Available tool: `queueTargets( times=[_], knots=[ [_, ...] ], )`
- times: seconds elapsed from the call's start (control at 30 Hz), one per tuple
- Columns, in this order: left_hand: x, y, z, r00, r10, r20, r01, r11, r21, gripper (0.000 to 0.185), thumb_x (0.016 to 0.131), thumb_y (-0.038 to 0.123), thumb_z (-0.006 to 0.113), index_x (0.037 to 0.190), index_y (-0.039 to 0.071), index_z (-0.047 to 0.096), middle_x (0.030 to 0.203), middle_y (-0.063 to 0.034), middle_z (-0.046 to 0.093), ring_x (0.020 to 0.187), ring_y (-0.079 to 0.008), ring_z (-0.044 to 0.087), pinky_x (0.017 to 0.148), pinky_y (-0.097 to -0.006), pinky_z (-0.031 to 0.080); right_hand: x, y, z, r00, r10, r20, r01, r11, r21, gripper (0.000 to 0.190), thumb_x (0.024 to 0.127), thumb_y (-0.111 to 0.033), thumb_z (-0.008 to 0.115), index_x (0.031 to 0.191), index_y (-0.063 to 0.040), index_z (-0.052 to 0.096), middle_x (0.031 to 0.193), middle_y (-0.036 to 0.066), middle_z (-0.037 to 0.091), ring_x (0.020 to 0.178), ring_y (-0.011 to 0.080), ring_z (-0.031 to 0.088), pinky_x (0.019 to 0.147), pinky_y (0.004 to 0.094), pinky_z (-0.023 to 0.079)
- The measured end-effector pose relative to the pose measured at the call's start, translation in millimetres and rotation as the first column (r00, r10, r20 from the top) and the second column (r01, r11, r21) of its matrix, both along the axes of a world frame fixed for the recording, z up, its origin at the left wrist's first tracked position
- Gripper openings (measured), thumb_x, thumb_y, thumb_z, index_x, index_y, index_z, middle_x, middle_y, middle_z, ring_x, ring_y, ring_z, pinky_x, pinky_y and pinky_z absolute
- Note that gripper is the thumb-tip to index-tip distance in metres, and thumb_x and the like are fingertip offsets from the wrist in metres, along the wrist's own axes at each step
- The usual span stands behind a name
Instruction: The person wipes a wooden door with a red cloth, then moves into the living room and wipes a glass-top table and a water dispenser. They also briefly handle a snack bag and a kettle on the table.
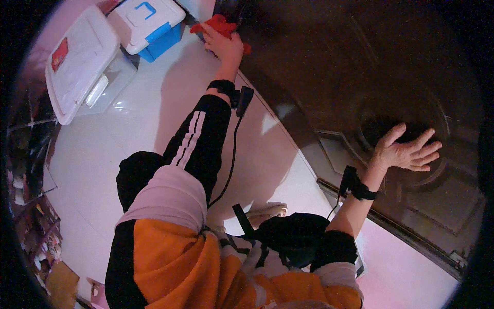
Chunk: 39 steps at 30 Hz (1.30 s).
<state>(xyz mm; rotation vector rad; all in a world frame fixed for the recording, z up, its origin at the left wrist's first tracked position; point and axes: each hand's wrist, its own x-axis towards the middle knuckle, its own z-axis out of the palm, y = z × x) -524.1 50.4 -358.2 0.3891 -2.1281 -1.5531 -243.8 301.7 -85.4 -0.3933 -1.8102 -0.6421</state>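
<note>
Stretched forward near the top of the view, my left hand (225, 46) holds a red cloth (220, 26) at the lower edge of a dark brown panelled door (347, 69). Part of the cloth shows beyond my wrist side. My right hand (411, 152) is spread, fingers apart, against or just over the round moulding of that door; whether the palm touches cannot be told. Both wrists wear black straps with small black devices and cables.
Upper left stand a white-lidded box with a blue body (160, 42) and a clear plastic bin with a white lid (83, 65) on the pale tiled floor (96, 162). Shoes on a rack (40, 231) line the left side. A pink wall (405, 258) adjoins the door frame.
</note>
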Motion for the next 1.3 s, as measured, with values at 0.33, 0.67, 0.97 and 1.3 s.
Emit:
queueTargets(
  times=[0.33,0.67,0.97,1.3],
  knots=[
    [151,113,2,0.791,-0.480,0.379,0.427,0.877,0.221,0.095,0.082,0.022,0.071,0.155,-0.007,0.019,0.146,-0.0377,0.031,0.133,-0.0518,0.038,0.114,-0.0526,0.032,1,4,-9,0.996,0.051,0.078,-0.052,0.999,0.006,0.065,0.092,-0.058,0.058,0.145,-0.022,0.056,0.159,0.013,0.039,0.151,0.0349,0.022,0.122,0.0560,-0.004],
    [289,180,88,0.512,-0.822,0.249,0.557,0.539,0.632,0.087,0.090,0.039,0.069,0.152,-0.003,0.025,0.143,-0.0288,0.039,0.133,-0.0391,0.043,0.111,-0.0433,0.036,47,-32,-23,0.723,0.428,0.542,-0.259,0.896,-0.362,0.047,0.088,-0.033,0.068,0.132,-0.020,0.064,0.147,0.010,0.052,0.138,0.0315,0.045,0.116,0.0567,0.027],
    [304,174,124,0.257,-0.931,-0.258,0.065,-0.250,0.966,0.046,0.106,0.032,0.051,0.143,0.007,0.042,0.132,-0.0121,0.056,0.122,-0.0280,0.057,0.104,-0.0454,0.051,162,-35,-74,0.928,0.280,0.244,-0.069,0.776,-0.627,0.047,0.086,-0.034,0.076,0.120,-0.007,0.061,0.120,0.015,0.062,0.110,0.0339,0.059,0.094,0.0456,0.049],
    [309,190,194,-0.128,-0.912,-0.389,0.485,-0.400,0.777,0.047,0.107,0.041,0.036,0.141,0.011,0.049,0.139,-0.0109,0.055,0.123,-0.0282,0.056,0.107,-0.0451,0.045,144,-7,-77,0.971,0.174,0.161,-0.099,0.915,-0.391,0.060,0.086,-0.032,0.070,0.143,-0.025,0.053,0.134,0.007,0.054,0.123,0.0314,0.051,0.098,0.0490,0.041]
  ],
)
